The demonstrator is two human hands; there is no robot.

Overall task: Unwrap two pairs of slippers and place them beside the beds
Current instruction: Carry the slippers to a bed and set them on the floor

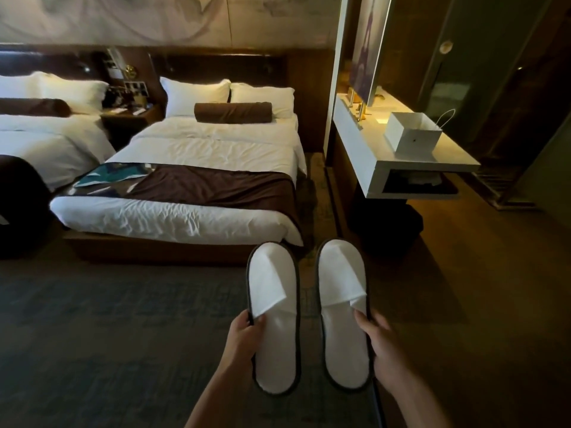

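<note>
Two white slippers with dark edging are held side by side in the near middle of the view, toes pointing away toward the beds, soles down, a narrow gap between them. The left hand point(245, 333) grips the left slipper point(273, 316) at its outer left edge, about halfway along: the thumb lies on top of the white insole just below the flap of the toe cover, and the other fingers curl under the rim, out of sight. The right hand point(381, 344) grips the right slipper point(343, 313) at its outer right edge in the same way, thumb point(363, 321) resting on the insole beside the folded corner of the toe cover, remaining fingers wrapped below the sole. Both slippers hang above the grey carpet point(108, 319), clear of the floor

Farther off stands the nearer bed point(197, 168), white linen with a brown runner and a brown bolster against two pillows. A second bed point(46, 143) lies at the far left, with a dark nightstand point(129, 117) between them. To the right, a white tabletop point(370, 156) carries a white paper bag point(412, 134) with a cord handle
</note>
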